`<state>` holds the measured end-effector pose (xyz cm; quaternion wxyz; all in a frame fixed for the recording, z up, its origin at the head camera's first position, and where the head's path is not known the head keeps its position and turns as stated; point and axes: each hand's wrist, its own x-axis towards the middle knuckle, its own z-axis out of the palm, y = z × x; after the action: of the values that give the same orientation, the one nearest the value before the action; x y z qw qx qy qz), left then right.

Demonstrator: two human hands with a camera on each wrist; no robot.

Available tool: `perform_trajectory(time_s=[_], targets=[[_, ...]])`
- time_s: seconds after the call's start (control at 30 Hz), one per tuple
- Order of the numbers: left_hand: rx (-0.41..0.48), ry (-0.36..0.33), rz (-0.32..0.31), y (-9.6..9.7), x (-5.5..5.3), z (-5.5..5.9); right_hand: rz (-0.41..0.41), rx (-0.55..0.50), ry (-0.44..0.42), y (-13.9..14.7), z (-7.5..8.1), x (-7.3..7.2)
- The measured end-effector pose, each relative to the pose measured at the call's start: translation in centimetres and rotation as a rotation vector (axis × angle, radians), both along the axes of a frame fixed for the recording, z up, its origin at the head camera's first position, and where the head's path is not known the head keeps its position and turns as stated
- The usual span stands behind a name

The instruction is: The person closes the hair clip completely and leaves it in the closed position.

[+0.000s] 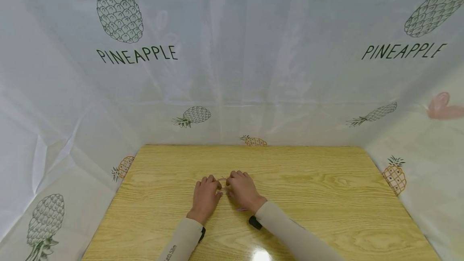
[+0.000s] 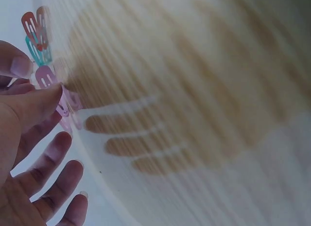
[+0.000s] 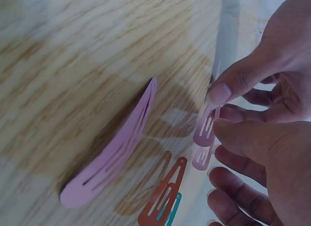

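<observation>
My left hand (image 1: 205,197) and right hand (image 1: 243,190) meet over the wooden table, fingertips almost together. Between them is a pink snap hair clip (image 3: 206,126), slotted and teardrop-shaped. Left thumb and fingers pinch its narrow end in the right wrist view; the right thumb (image 3: 238,133) presses at its edge, the other right fingers spread below. More pink (image 2: 63,107) shows under the left thumb in the left wrist view. A separate pink hair clip (image 3: 109,172) lies on the table by the right wrist. In the head view the fingers mostly hide the held clip.
An orange hair clip (image 3: 163,197) and a teal hair clip (image 3: 174,209) lie overlapping near the right hand. The glossy wooden table (image 1: 308,180) carries shadows and reflections. Pineapple-printed white sheeting (image 1: 246,71) hangs behind the table and along both sides.
</observation>
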<state>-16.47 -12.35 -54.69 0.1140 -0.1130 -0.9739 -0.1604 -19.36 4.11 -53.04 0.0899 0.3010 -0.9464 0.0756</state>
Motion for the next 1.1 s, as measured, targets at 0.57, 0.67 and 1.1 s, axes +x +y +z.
perform_trajectory(time_s=[0.57, 0.67, 1.1], targets=[[-0.028, 0.023, 0.013, 0.7, 0.2, 0.3, -0.019, 0.038, 0.002, -0.6, -0.7, -0.2], [-0.001, 0.058, 0.007, 0.6, 0.5, 0.2, -0.013, 0.004, -0.01, -0.3, -0.3, 0.1], [0.029, 0.143, -0.032, 0.8, 2.3, 1.1, 0.027, -0.092, 0.031, 1.7, 1.0, 1.8]])
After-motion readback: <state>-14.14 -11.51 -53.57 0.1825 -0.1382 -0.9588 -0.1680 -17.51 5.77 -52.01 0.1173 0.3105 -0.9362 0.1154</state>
